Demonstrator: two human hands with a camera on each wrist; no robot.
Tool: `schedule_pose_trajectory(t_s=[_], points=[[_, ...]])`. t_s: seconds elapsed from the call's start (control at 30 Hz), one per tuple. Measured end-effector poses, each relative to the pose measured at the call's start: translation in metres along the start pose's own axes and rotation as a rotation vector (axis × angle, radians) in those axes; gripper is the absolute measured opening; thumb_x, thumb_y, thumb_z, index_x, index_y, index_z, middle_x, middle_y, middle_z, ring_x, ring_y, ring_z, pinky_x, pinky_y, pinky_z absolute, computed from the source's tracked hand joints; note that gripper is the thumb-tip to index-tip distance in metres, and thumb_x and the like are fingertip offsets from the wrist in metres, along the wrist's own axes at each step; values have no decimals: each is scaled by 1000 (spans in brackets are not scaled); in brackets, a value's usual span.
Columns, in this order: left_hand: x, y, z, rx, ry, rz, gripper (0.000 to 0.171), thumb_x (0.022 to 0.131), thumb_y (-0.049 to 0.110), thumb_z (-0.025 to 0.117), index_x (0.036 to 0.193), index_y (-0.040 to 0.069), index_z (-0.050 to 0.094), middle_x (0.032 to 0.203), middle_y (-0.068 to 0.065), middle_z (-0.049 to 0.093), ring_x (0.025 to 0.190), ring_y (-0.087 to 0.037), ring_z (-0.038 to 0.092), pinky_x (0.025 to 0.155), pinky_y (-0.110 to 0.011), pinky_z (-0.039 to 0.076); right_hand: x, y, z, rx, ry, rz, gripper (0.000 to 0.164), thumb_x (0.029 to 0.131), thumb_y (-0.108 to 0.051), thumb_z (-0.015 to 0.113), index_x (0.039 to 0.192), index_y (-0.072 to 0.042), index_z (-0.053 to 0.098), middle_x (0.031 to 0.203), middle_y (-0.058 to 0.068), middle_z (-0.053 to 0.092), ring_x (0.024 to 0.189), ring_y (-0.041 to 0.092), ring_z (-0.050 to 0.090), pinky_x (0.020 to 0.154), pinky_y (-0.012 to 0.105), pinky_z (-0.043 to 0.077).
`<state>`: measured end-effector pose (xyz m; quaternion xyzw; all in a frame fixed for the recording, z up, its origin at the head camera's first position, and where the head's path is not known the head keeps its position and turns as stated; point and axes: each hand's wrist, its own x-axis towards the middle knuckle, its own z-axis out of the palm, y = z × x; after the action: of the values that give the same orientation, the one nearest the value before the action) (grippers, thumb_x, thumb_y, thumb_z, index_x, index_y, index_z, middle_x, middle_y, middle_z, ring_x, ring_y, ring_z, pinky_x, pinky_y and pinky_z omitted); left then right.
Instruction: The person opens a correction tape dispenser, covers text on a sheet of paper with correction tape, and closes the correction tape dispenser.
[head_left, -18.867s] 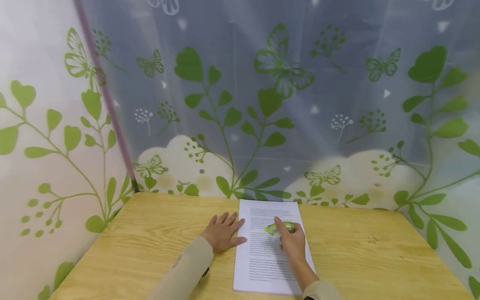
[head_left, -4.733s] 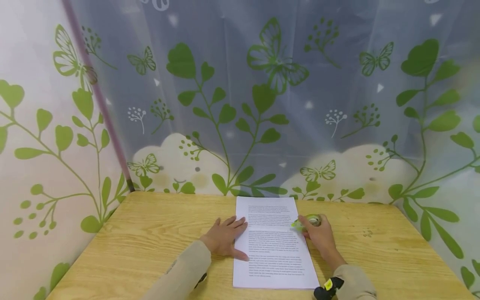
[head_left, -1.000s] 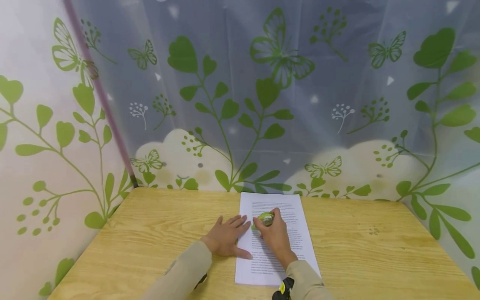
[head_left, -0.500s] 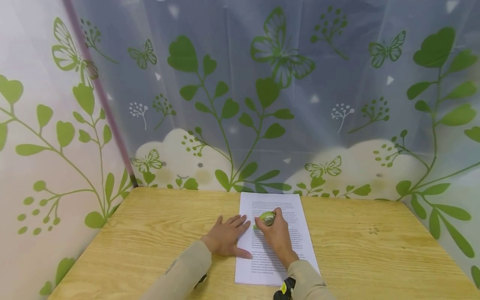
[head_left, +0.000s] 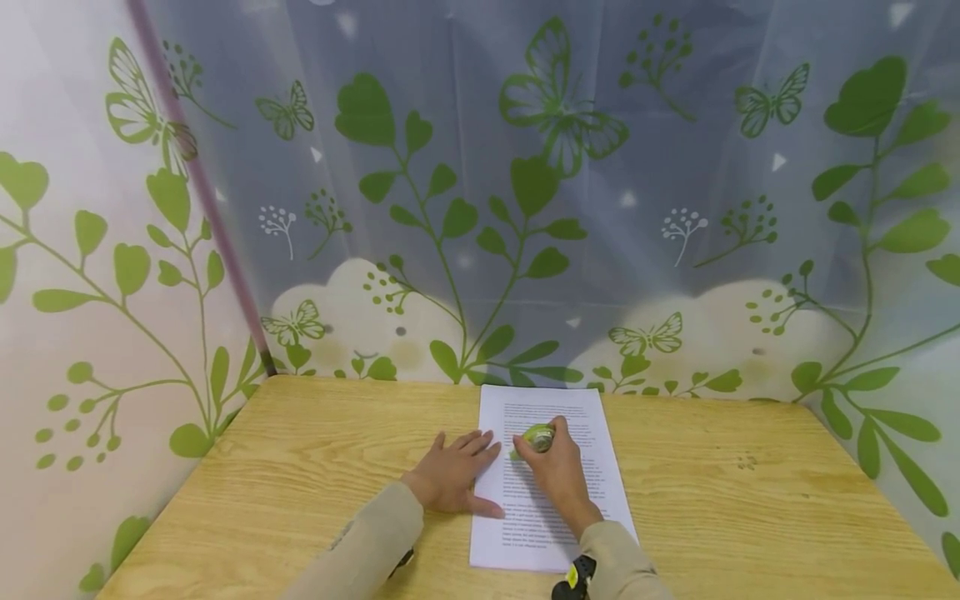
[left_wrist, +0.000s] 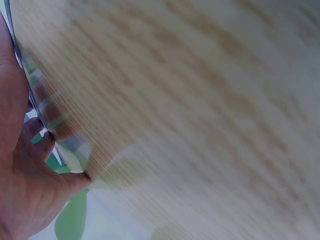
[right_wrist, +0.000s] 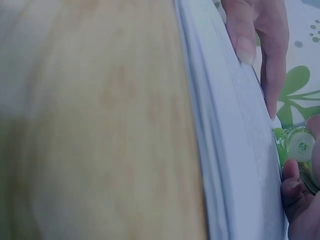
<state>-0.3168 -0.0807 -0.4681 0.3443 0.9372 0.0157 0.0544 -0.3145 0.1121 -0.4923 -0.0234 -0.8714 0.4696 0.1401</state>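
A stack of printed white paper lies upright on the wooden table. My left hand rests on its left edge, fingers spread flat. In the left wrist view that hand shows at the left side. Over the upper middle of the page, my right hand grips a green, clear-bodied correction tape between thumb and fingers. Its tip points down-left onto the lines near the left text margin; the hand covers the text to the right. The right wrist view shows the round reel of the correction tape at the right edge.
The wood-grain table extends on both sides of the paper. Behind it hangs a curtain printed with leaves and butterflies, close along the back edge. A black wrist device sits at my right cuff.
Over the last second my right hand has slid slightly right with the correction tape. Some seconds earlier it was at the page's right edge. My left hand has stayed at the left edge.
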Motion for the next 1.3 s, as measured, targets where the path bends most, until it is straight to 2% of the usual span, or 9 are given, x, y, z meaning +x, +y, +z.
schedule_pose_trajectory(t_s=[0.27,0.6,0.97,1.17,1.3], points=[[1,0,1,5,2,1,99,78,77,49,151,14,30,156,-8,23,141,-27,21,104,-64,21,2,4,-3,12,-6,9,45,84,-29,75,104,-5,42,88,10,62,79,20,62,71,36,50],[4,-7,13,-4,15,4,101,76,81,44,152,16,27,157,-7,20,142,-27,18,104,-65,19,3,11,-7,-7,-10,9,47,84,-32,74,106,-5,43,88,9,62,78,20,60,70,36,49],[1,-3,6,-27,5,12,98,79,77,48,151,14,28,156,-9,21,142,-30,18,104,-66,18,3,12,-12,15,-18,12,47,84,-30,74,107,-4,43,88,10,62,78,20,61,70,36,49],[3,-5,12,-28,25,7,99,77,79,47,151,16,29,156,-7,22,141,-36,18,104,-66,18,3,12,-16,13,-20,4,46,84,-30,75,106,-4,44,87,9,63,75,19,61,67,35,49],[5,-7,14,-3,32,13,100,76,81,45,152,17,28,156,-7,21,142,-31,16,104,-66,18,3,12,-19,-2,-21,3,45,84,-30,75,104,-5,44,85,9,62,72,19,60,65,34,49]])
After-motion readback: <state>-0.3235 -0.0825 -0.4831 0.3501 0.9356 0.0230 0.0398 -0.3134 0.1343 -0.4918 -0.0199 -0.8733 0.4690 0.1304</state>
